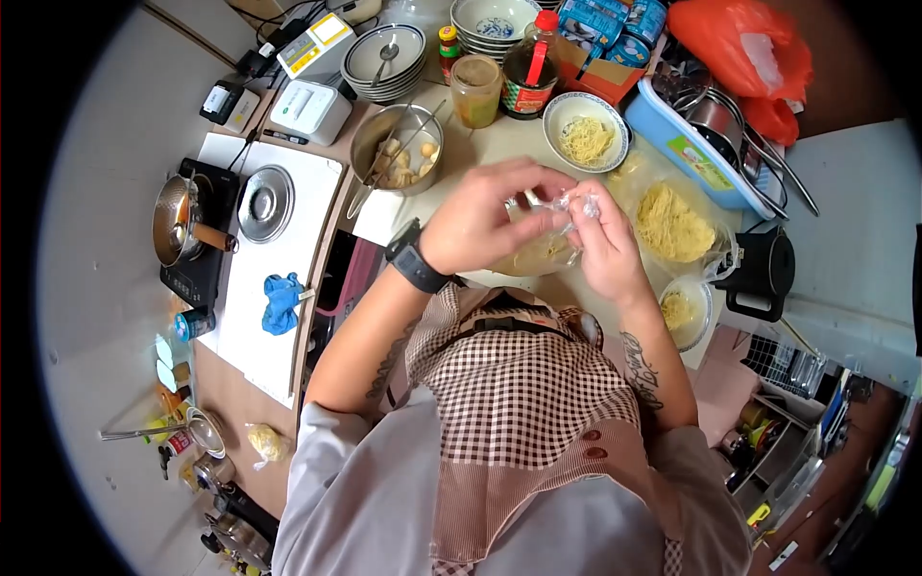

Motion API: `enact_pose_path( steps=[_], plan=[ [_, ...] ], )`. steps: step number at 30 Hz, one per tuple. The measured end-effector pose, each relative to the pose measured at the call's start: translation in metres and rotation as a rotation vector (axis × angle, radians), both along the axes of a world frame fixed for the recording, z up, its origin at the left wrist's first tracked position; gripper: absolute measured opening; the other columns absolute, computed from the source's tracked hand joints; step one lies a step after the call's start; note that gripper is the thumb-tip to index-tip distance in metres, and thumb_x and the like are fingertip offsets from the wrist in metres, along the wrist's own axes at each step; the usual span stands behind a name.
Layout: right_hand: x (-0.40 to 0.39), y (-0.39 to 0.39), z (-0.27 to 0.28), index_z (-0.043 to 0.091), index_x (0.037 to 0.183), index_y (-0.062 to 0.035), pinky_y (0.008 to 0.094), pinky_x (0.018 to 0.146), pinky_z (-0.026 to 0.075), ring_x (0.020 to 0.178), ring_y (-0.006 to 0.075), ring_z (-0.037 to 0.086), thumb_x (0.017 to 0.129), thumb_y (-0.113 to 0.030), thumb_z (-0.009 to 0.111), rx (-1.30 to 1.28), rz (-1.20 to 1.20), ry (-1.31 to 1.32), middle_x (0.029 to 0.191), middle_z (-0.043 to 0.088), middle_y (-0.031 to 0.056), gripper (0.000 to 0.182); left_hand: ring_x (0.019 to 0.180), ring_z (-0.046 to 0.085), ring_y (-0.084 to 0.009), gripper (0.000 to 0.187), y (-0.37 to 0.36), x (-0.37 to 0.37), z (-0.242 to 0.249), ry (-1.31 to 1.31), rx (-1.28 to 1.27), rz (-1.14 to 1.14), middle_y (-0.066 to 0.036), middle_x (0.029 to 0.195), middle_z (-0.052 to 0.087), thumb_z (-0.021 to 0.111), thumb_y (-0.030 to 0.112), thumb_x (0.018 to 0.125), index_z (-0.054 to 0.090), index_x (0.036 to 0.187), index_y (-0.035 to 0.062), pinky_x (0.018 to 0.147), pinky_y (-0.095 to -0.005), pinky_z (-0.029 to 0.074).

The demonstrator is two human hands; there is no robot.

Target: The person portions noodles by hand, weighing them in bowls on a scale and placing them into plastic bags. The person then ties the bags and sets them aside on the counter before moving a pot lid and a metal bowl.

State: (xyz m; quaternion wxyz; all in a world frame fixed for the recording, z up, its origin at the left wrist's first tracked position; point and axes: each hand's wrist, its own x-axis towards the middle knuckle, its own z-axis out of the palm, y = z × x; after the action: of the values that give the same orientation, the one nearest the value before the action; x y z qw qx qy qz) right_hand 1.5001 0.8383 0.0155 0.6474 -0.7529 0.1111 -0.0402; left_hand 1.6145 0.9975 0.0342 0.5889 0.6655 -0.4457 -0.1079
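Clear plastic film [588,204] is gathered at the fingertips of both hands, over the counter's front part. My right hand [605,240] pinches the bunched plastic. Beside it, my left hand [495,216], with a black watch on the wrist, has its thumb and fingers curled against the same plastic. Beneath the hands lies a bag [538,257] with something pale yellow in it, partly hidden by them. To the right rests an open plastic bag of yellow noodles [672,226]. A bowl of noodles [586,139] stands behind, and another bowl [693,312] is at the right edge.
A metal pot [363,154] with food and chopsticks stands behind my left hand. Farther back are a jar [476,91], a sauce bottle [530,72] and stacked bowls [495,19]. A blue bin [696,144] and black kettle [759,274] are right; a pan [175,219] is left.
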Motion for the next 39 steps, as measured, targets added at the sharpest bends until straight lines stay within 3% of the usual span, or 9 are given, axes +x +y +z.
enact_pose_path(
  steps=[9,12,15,18,22,24,34,36,39],
  plan=[
    [0.007,-0.024,0.010,0.062,0.093,0.0008,0.0242,0.074,0.045,0.080,0.0102,0.054,0.103,-0.019,0.048,0.528,0.147,0.104,0.089,0.062,0.0026,0.026,0.092,0.065,-0.0251,0.023,-0.007,-0.025,-0.019,-0.108,-0.155,0.204,-0.010,0.094,0.070,0.079,0.008,0.075,0.071,0.097,0.0040,0.084,-0.0356,0.050],
    [0.010,-0.042,0.020,0.062,0.089,0.0021,0.0264,0.077,0.046,0.082,0.0121,0.056,0.098,-0.013,0.057,0.290,0.373,-0.070,0.089,0.062,0.0029,0.018,0.094,0.061,-0.0269,0.022,-0.016,-0.029,-0.027,0.040,-0.093,0.153,-0.011,0.095,0.068,0.073,0.007,0.076,0.067,0.096,0.0009,0.084,-0.0369,0.047],
    [0.009,-0.037,0.029,0.061,0.087,0.0026,0.0291,0.073,0.049,0.080,0.0188,0.061,0.085,0.003,0.063,-0.263,0.207,-0.164,0.087,0.061,0.0091,0.003,0.081,0.058,-0.0240,0.014,-0.012,-0.015,-0.034,0.083,0.040,0.043,-0.010,0.085,0.064,0.058,0.004,0.081,0.065,0.091,-0.0036,0.075,-0.0353,0.046],
    [0.014,-0.018,0.030,0.060,0.085,0.0005,0.0335,0.064,0.051,0.075,0.0257,0.062,0.077,0.008,0.065,-0.675,-0.027,-0.417,0.085,0.059,0.0118,0.012,0.077,0.061,-0.0277,0.016,-0.007,-0.006,-0.029,0.412,0.152,-0.140,-0.015,0.081,0.063,0.066,0.007,0.079,0.068,0.094,0.0021,0.070,-0.0361,0.049],
    [0.020,-0.008,0.012,0.066,0.085,-0.0007,0.0351,0.062,0.050,0.074,0.0272,0.061,0.069,0.009,0.072,-0.893,-0.085,-0.788,0.086,0.061,0.0097,0.020,0.077,0.061,-0.0108,0.018,-0.020,-0.016,-0.030,0.996,-0.242,-0.093,-0.005,0.084,0.069,0.066,0.013,0.092,0.071,0.103,-0.0004,0.070,-0.0282,0.049],
    [0.019,-0.005,0.014,0.068,0.085,-0.0005,0.0349,0.062,0.050,0.073,0.0273,0.060,0.068,0.008,0.074,-0.974,-0.054,-0.890,0.085,0.062,0.0099,0.020,0.085,0.061,-0.0099,0.023,-0.009,-0.015,-0.026,0.911,-0.217,0.004,-0.005,0.094,0.070,0.063,0.017,0.096,0.072,0.104,-0.0024,0.079,-0.0247,0.048],
    [-0.050,0.047,0.018,0.068,0.081,-0.0004,0.0324,0.059,0.052,0.069,0.0234,0.063,0.067,0.004,0.078,-0.214,0.614,-0.700,0.077,0.064,0.0091,0.018,0.067,0.057,-0.0080,0.021,0.095,0.069,-0.082,0.461,0.058,0.787,-0.002,0.077,0.068,0.064,0.017,0.096,0.072,0.093,-0.0026,0.066,-0.0224,0.047],
    [-0.046,0.059,0.027,0.066,0.080,-0.0007,0.0332,0.060,0.053,0.068,0.0241,0.064,0.066,0.004,0.078,-0.131,0.657,-0.590,0.078,0.064,0.0096,0.019,0.086,0.064,-0.0113,0.022,0.112,0.037,-0.068,0.413,0.020,0.357,-0.004,0.092,0.072,0.059,0.019,0.098,0.071,0.100,0.0003,0.082,-0.0276,0.051],
    [-0.040,0.060,0.019,0.064,0.083,0.0011,0.0313,0.062,0.053,0.070,0.0229,0.065,0.070,0.010,0.072,0.000,0.624,-0.364,0.079,0.065,0.0110,0.017,0.130,0.046,-0.0237,0.056,0.106,-0.040,-0.071,0.579,0.101,-0.130,-0.013,0.138,0.053,0.071,0.036,0.089,0.056,0.134,0.0067,0.112,-0.0380,0.034]
  ],
)
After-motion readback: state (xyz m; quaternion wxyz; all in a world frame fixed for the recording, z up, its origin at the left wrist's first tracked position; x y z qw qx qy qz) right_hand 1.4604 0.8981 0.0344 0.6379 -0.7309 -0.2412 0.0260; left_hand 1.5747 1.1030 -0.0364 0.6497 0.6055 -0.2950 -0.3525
